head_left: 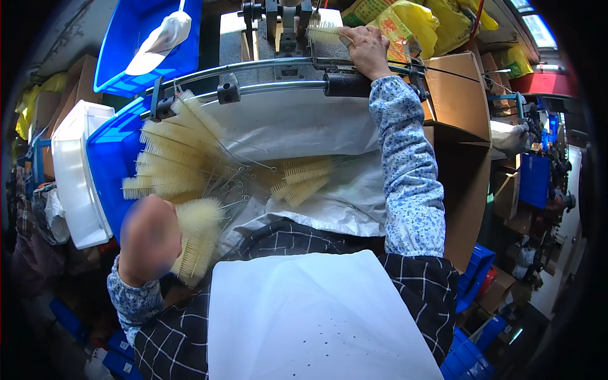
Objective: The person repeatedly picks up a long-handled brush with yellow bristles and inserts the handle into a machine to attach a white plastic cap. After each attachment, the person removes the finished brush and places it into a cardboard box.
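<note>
My right hand (366, 47) reaches far forward and is closed on a pale bristle brush (324, 33) held against a dark metal machine (284, 25) at the top. My left hand (151, 239), blurred, grips a bundle of cream bottle brushes (195, 240) at the lower left, bristles pointing down. A pile of similar wire-stemmed brushes (174, 158) lies in a blue crate (107, 164) beside that hand. A few more brushes (303, 180) rest on a white sack (304, 130) in front of me.
Curved metal rails (253, 66) cross above the sack. A white tub (76, 171) sits left of the blue crate, another blue crate (136, 31) holding a white cap above. Cardboard boxes (459, 95) and yellow bags (411, 25) stand to the right. A white cloth (310, 316) covers my lap.
</note>
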`<state>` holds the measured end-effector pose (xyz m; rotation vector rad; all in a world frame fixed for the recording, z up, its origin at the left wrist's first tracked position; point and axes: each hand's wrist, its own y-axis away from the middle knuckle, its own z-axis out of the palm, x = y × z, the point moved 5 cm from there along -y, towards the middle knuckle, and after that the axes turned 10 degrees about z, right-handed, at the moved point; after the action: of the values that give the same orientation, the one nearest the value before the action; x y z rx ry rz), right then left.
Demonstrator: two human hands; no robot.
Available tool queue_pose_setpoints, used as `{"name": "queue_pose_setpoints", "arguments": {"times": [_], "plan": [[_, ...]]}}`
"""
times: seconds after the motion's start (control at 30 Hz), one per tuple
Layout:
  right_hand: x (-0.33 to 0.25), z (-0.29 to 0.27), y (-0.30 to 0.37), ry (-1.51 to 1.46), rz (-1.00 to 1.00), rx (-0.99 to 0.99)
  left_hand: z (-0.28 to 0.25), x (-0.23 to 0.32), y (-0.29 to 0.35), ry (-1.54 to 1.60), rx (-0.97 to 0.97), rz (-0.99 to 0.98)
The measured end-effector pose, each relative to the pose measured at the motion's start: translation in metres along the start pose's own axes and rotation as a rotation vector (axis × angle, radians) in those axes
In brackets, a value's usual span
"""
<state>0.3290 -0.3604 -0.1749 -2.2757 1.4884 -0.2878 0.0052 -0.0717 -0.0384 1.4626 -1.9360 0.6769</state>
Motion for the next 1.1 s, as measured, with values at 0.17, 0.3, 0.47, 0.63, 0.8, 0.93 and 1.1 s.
{"name": "queue_pose_setpoints", "arguments": {"times": [0.17,0.3,0.47,0.63,0.8,0.93,1.1], "plan": [[0.005,0.022,-0.011,0.027,0.068,-0.196,-0.025,0.005,0.002,0.01,0.143,0.089],[0.01,0.014,-0.009,0.115,0.032,-0.137,-0.033,0.012,0.0,0.009,0.163,0.142],[0.033,-0.015,0.015,0.102,0.254,-0.064,-0.033,0.013,-0.004,0.021,0.157,0.17],[0.034,-0.031,0.022,0.108,0.32,0.087,-0.029,0.013,-0.012,0.035,0.183,0.191],[0.041,-0.02,0.023,-0.034,0.364,-0.038,-0.03,0.018,-0.014,0.021,0.158,0.218],[0.042,-0.013,0.022,-0.246,0.342,-0.005,-0.028,0.018,-0.015,-0.009,0.164,0.207],[0.019,-0.017,0.017,-0.22,0.329,0.007,-0.031,0.024,-0.018,0.007,0.157,0.23]]}}
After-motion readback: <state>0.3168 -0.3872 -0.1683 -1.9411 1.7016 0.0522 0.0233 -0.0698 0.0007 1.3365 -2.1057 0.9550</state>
